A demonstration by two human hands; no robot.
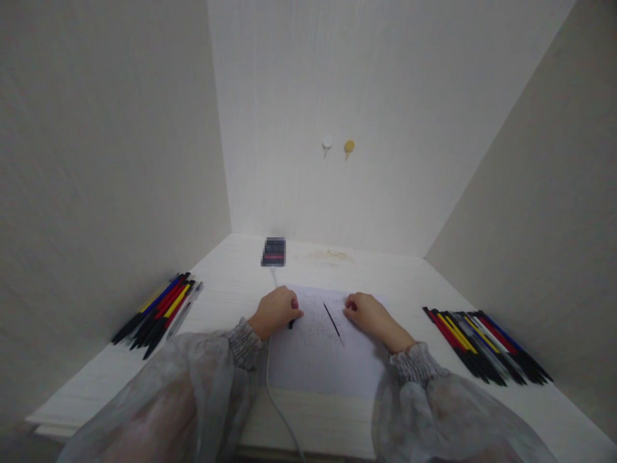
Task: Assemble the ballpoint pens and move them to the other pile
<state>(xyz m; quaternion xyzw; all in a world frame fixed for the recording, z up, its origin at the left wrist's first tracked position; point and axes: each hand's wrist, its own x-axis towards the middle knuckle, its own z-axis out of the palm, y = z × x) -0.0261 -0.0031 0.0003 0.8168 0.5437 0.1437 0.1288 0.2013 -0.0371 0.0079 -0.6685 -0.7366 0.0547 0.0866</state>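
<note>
On a sheet of paper covered with faint scribbles lies a thin dark pen refill, slanting between my two hands and touched by neither. My left hand is closed at the paper's left side, and a small black piece pokes out below its fingers; most of it is hidden, so its kind is unclear. To the right of the refill, my right hand has thumb and fingers curled together over the paper. Whatever they may hold is too small or too hidden to make out.
A bundle of colored pens lies at the left and another row of pens at the right. Near the back wall sits a dark, blurred device; a white cable runs along the paper's left. Two hooks are on the wall.
</note>
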